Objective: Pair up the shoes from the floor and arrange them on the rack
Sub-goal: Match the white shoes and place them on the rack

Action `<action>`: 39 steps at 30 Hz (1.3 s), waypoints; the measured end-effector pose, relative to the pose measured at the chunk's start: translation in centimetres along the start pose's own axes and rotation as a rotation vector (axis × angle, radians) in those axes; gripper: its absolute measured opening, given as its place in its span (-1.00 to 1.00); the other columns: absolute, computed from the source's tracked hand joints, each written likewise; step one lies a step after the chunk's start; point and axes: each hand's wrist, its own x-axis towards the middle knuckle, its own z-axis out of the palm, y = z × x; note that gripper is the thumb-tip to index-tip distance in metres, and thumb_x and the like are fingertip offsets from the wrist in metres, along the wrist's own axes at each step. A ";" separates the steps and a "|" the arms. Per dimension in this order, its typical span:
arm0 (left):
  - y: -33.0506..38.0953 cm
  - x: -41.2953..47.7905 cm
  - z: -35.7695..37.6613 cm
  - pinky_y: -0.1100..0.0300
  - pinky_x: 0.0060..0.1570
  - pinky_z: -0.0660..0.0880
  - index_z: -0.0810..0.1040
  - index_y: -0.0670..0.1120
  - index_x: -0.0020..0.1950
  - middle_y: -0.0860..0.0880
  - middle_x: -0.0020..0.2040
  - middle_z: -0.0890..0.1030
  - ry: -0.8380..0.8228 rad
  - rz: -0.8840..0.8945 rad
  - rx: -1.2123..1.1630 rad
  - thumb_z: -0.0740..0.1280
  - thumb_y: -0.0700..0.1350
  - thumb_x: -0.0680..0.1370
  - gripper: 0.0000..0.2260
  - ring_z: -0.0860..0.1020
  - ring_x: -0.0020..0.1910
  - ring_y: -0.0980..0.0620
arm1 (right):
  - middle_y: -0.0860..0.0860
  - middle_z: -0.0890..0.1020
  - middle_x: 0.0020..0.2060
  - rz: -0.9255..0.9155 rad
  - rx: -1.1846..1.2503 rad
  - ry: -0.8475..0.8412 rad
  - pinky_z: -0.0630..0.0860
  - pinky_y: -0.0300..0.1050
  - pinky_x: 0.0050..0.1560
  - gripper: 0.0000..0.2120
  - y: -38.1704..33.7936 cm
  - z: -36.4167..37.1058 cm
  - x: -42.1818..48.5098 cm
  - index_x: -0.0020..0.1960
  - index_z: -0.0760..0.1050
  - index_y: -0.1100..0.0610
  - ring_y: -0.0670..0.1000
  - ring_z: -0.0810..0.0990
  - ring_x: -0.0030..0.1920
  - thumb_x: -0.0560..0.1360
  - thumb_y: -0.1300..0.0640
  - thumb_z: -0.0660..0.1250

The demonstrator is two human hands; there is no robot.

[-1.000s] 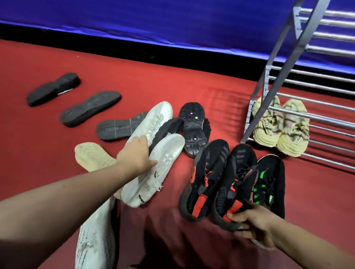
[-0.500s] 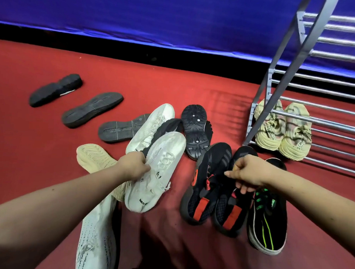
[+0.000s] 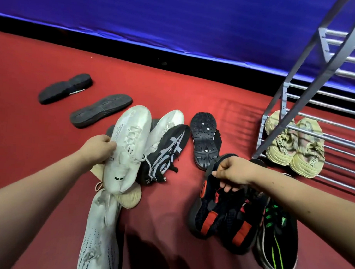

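Clearly pairing shoes.
Left hand [image 3: 100,149] is gripping a white sneaker [image 3: 127,148]; right hand [image 3: 233,172] is pinching black-red sneakers [image 3: 214,214] together as a pair.

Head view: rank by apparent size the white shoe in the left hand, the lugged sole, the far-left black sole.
1. white shoe, though it is nearer the camera.
2. lugged sole and far-left black sole look alike; unranked.

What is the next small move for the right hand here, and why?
Likely carry the black-and-red pair to the rack, onto the tier holding the beige pair. The right hand already grips both matching shoes together, and bare bars show beside the beige pair. The left hand holds only one white shoe, its mate lying on the floor.
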 end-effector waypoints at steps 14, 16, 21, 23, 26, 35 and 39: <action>-4.1 0.3 -1.0 0.07 -0.30 0.48 0.45 -0.21 -0.30 -0.14 -0.39 0.47 0.015 -0.034 -0.043 0.19 -0.26 0.47 -0.84 0.43 -0.39 -0.07 | 0.01 0.49 -0.31 0.122 0.353 0.018 0.37 -0.28 -0.51 -0.83 -8.9 6.9 6.8 -0.18 0.41 0.09 -0.05 0.45 -0.41 0.53 0.04 0.30; -4.5 0.4 -1.1 0.07 -0.31 0.46 0.45 -0.20 -0.31 -0.12 -0.40 0.46 0.021 -0.030 -0.057 0.20 -0.25 0.47 -0.84 0.42 -0.40 -0.07 | 0.00 0.52 -0.27 0.117 0.463 0.082 0.34 -0.21 -0.45 -0.84 -10.3 7.9 8.4 -0.17 0.44 0.08 -0.04 0.42 -0.38 0.49 0.02 0.34; -5.2 0.3 -1.1 0.22 -0.44 0.29 0.43 -0.16 -0.27 -0.08 -0.38 0.38 0.001 0.003 -0.117 0.18 -0.28 0.46 -0.88 0.32 -0.43 -0.02 | 0.05 0.51 -0.32 0.124 0.590 0.229 0.36 -0.20 -0.47 -0.72 -12.1 10.0 11.0 -0.14 0.44 0.15 0.00 0.45 -0.39 0.42 -0.02 0.43; -5.3 0.4 -1.1 0.24 -0.47 0.28 0.47 -0.17 -0.21 -0.11 -0.34 0.38 0.002 0.006 -0.138 0.19 -0.27 0.47 -0.90 0.33 -0.41 -0.02 | 0.09 0.57 -0.30 0.109 0.552 0.273 0.43 -0.18 -0.46 -0.72 -12.3 10.4 11.4 -0.11 0.49 0.19 0.04 0.52 -0.38 0.37 0.03 0.48; -6.1 1.2 -1.1 0.23 -0.44 0.31 0.51 -0.32 -0.15 -0.13 -0.34 0.44 -0.003 -0.067 -0.147 0.20 -0.21 0.48 -0.82 0.38 -0.43 -0.05 | 0.16 0.60 -0.28 0.106 0.560 0.304 0.43 -0.20 -0.53 -0.78 -12.2 10.3 11.4 -0.11 0.52 0.23 0.08 0.53 -0.44 0.30 0.22 0.49; -6.9 3.1 -1.0 0.08 -0.39 0.38 0.47 -0.41 -0.09 -0.19 -0.32 0.45 -0.060 -0.061 -0.252 0.23 -0.21 0.43 -0.76 0.43 -0.39 -0.08 | 0.12 0.46 -0.51 0.273 0.098 0.005 0.50 -0.17 -0.59 -0.72 -10.4 11.8 5.6 -0.27 0.43 0.25 0.02 0.45 -0.67 0.28 0.20 0.54; -6.8 3.3 -1.2 0.08 -0.37 0.43 0.53 -0.33 -0.08 -0.18 -0.32 0.47 -0.073 -0.062 -0.249 0.24 -0.16 0.45 -0.77 0.44 -0.40 -0.09 | 0.08 0.53 -0.48 0.209 -0.161 -0.099 0.49 -0.24 -0.60 -0.72 -12.0 11.6 6.4 -0.22 0.44 0.22 -0.02 0.51 -0.66 0.50 0.02 0.32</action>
